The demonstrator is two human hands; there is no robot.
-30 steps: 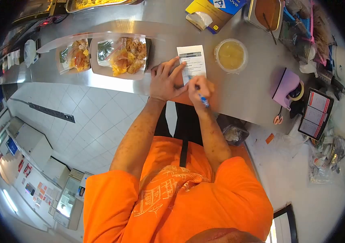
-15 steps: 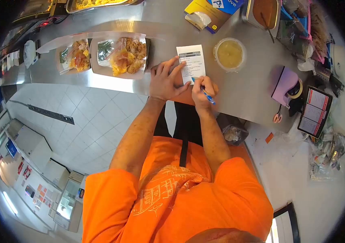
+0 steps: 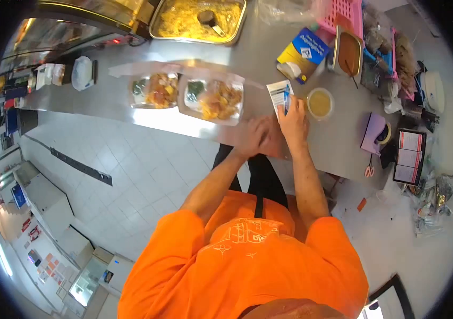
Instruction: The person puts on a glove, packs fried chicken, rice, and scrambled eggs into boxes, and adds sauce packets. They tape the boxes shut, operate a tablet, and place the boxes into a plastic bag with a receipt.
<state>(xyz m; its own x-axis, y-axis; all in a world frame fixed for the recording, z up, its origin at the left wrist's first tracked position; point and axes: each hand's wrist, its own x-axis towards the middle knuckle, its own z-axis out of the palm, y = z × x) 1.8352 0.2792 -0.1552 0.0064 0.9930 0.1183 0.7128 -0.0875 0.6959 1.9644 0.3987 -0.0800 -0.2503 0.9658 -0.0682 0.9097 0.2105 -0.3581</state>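
Gripping a slim blue plastic pen [image 3: 286, 99] in the right hand [image 3: 294, 121], grip closed round the barrel, tip down on a small white paper receipt [image 3: 277, 92]. Resting the left hand [image 3: 256, 139] palm down near the front edge of the grey steel worktop [image 3: 322, 143], grip slack and holding nothing, just beside the right wrist. Around the receipt, mid-worktop: touching distance to its right, a round clear plastic tub of pale yellow liquid [image 3: 320, 103]; to its left, 2 shallow plastic-wrapped trays of food [image 3: 213, 100] side by side. Towards the back edge, a yellow and blue cardboard box [image 3: 304, 53] and a rectangular steel pan of yellow rice [image 3: 184, 18].
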